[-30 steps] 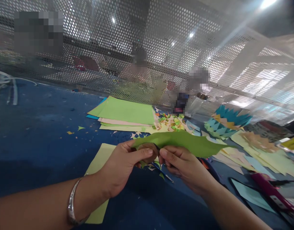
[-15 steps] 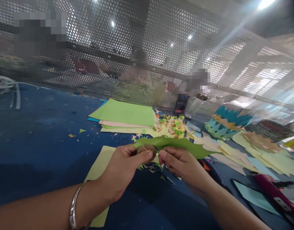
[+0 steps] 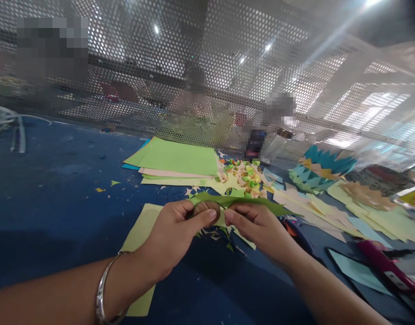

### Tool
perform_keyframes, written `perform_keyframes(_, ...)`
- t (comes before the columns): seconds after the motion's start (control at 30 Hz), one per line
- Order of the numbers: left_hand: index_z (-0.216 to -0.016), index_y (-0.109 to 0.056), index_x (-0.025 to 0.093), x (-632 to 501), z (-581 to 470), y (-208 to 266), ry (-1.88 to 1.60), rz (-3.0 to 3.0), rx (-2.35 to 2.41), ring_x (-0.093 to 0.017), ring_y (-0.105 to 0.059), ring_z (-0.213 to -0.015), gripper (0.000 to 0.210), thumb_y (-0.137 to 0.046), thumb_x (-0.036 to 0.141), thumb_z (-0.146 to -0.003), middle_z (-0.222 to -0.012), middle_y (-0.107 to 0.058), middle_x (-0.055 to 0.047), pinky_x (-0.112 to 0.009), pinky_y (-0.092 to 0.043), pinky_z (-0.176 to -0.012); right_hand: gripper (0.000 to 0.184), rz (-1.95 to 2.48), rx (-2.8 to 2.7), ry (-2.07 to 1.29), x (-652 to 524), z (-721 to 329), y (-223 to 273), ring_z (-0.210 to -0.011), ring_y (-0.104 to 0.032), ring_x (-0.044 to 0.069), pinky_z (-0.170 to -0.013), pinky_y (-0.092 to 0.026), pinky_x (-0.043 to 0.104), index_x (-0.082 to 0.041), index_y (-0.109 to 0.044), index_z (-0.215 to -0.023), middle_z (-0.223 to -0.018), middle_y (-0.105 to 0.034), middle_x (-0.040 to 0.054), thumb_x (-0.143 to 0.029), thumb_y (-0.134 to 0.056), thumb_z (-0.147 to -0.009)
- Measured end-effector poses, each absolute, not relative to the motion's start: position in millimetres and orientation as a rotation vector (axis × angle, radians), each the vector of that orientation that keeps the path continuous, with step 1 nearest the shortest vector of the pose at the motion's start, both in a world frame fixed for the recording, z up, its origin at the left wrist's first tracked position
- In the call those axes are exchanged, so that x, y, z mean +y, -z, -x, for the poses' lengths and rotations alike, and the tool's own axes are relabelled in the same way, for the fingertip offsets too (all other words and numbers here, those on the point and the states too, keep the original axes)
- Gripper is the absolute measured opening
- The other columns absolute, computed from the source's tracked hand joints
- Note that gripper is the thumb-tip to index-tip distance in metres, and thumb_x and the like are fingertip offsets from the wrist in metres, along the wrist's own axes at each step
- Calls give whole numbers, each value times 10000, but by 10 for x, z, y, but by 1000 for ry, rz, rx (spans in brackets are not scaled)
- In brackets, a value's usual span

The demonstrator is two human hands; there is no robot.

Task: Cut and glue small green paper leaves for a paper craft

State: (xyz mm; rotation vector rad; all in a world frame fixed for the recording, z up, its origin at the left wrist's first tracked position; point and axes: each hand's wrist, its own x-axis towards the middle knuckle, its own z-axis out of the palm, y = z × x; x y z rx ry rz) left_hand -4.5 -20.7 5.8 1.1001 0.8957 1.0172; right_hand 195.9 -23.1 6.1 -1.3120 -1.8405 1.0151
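the left hand (image 3: 173, 232) grips a brown disc (image 3: 204, 208) with a green sheet (image 3: 236, 198); the right hand (image 3: 258, 228) seems to pinch the sheet too, held above the table (image 3: 68, 194). uneven pulling could tear it; a slack thumb could drop the disc among the scraps (image 3: 249, 174) nearby.

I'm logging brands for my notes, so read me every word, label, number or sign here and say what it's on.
No text can be read.
Yellow patch at the right edge: too blurred to read.
Magenta device: any marking too small to read.
Dark object by the mesh: pixelated, unreadable.
Held green paper: no writing shows.
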Motion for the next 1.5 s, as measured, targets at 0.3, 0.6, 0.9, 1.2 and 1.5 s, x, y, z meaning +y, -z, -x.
perform_keyframes(0.3, -654, -670, 182, -160, 55, -13, -984, -1154, 927, -126, -493, -656, 238, -781, 365, -757, -675, -603, 13, -268, -379, -653, 388, 1369, -2003, -791, -221, -2001, -120, -640, -419, 138, -587, -317, 269, -200, -609, -733, -659, -462, -17, -503, -542, -965)
perform_keyframes(0.6, -788, -758, 181, -121, 80, -44, -914, -1171, 846, -133, -530, -721, 142, -778, 321, -773, -744, -646, -1, -265, -398, -714, 402, 1349, -2056, -807, -226, -2057, -173, -662, -442, 139, -599, -330, 267, -201, -603, -721, -675, -468, -18, -508, -529, -969)
perform_keyframes(0.9, -735, -771, 212, -105, 86, -36, -896, -1175, 724, -131, -527, -750, 99, -748, 269, -813, -753, -645, -1, -261, -393, -743, 357, 1329, -2052, -851, -233, -2081, -187, -651, -421, 130, -579, -321, 259, -199, -616, -736, -680, -462, -23, -468, -554, -963)
perform_keyframes(1.2, -800, -793, 213, -102, 97, -40, -880, -1274, 779, -167, -604, -842, 81, -750, 282, -800, -854, -723, -37, -286, -440, -834, 372, 1318, -2078, -840, -237, -2084, -207, -662, -445, 135, -590, -336, 268, -195, -597, -717, -703, -493, -9, -469, -550, -963)
perform_keyframes(1.5, -830, -797, 191, -91, 120, -35, -843, -1406, 866, -174, -611, -813, 168, -755, 349, -794, -842, -733, -44, -286, -445, -798, 339, 1296, -2103, -855, -245, -2112, -215, -652, -467, 122, -574, -350, 251, -178, -632, -772, -698, -539, -3, -448, -565, -966)
